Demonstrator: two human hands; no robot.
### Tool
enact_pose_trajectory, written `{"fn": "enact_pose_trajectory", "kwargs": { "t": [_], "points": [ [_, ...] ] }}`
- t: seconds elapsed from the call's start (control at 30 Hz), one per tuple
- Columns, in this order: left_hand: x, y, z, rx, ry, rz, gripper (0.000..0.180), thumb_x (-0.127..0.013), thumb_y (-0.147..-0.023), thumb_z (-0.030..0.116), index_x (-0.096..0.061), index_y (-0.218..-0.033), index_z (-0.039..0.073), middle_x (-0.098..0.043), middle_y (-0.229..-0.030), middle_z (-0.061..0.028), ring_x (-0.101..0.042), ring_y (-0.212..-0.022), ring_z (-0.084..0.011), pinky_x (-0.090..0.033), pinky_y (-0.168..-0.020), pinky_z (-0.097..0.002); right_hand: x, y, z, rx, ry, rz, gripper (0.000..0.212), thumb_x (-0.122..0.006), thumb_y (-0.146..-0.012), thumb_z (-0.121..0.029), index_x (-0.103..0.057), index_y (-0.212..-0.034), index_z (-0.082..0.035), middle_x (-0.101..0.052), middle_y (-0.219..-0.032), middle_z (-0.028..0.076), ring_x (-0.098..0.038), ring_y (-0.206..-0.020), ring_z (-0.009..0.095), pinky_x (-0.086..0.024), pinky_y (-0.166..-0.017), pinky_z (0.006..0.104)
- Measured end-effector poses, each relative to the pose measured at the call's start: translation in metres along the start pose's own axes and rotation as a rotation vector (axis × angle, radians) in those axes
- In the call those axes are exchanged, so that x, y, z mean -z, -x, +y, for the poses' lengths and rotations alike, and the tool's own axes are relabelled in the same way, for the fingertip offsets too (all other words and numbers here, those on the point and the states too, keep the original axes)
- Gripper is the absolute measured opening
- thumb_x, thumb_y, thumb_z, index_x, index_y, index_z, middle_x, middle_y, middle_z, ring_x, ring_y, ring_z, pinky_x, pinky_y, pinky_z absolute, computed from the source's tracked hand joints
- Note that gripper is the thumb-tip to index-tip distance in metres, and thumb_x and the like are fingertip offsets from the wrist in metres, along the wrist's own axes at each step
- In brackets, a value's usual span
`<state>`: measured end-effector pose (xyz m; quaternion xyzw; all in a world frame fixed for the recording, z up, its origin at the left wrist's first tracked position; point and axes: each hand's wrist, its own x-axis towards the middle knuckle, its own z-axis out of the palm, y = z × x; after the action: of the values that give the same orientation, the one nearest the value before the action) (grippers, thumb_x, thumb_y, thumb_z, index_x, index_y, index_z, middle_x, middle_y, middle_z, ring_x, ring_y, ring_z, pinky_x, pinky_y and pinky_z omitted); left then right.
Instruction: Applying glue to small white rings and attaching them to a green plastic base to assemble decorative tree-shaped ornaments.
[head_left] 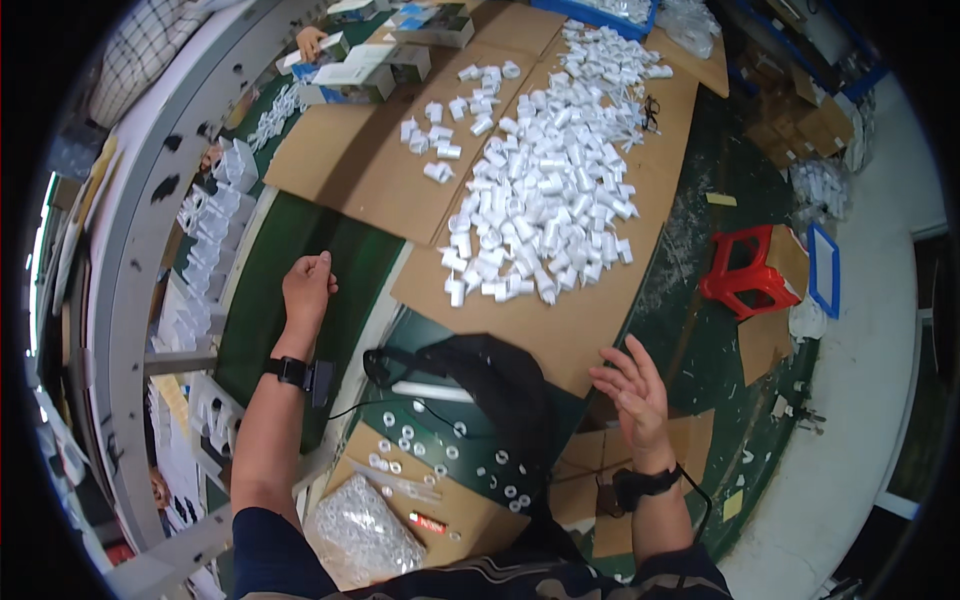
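Over the dark green conveyor belt, my left hand is closed, thumb against curled fingers. Whatever it may hold is hidden. My right hand is raised beside the cardboard's near right edge, fingers apart and nothing in it. Between and beyond my hands, a big heap of white plastic cylindrical fittings covers the cardboard sheet. A smaller loose group of the same fittings lies to its left. Small white rings are scattered on the green surface close to me.
A clear plastic bag and a black cloth bag lie near me. Boxes stand at the far left, with another person's hand there. A red stool is on the right; a blue bin is at the back.
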<state>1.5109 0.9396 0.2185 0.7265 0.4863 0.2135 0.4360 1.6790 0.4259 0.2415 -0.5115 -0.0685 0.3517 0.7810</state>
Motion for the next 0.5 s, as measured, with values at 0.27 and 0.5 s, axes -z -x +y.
{"fn": "enact_pose_trajectory", "kwargs": {
  "t": [0.27, 0.5],
  "points": [
    [0.07, 0.233, 0.025, 0.091, 0.124, -0.121, 0.023, -0.065, -0.105, 0.022, -0.066, -0.098, 0.0, -0.066, -0.074, -0.0028, -0.062, -0.063, -0.009, -0.051, -0.062, -0.0243, -0.025, 0.073, -0.027, -0.026, 0.017, -0.135, 0.086, -0.071, -0.088, -0.019, -0.03, -0.161, 0.001, -0.053, -0.149, 0.025, -0.063, -0.126, 0.035, -0.049, -0.109, 0.0434],
    [0.133, 0.424, 0.009, 0.254, 0.276, -0.059, 0.013, -0.063, -0.105, 0.015, -0.066, -0.102, 0.003, -0.067, -0.077, -0.0027, -0.064, -0.068, -0.0105, -0.053, -0.067, -0.0254, -0.037, 0.131, -0.029, -0.021, 0.014, -0.245, 0.078, -0.069, -0.091, -0.017, -0.035, -0.159, 0.002, -0.056, -0.147, 0.025, -0.063, -0.127, 0.035, -0.05, -0.108, 0.043]
  ]
}}
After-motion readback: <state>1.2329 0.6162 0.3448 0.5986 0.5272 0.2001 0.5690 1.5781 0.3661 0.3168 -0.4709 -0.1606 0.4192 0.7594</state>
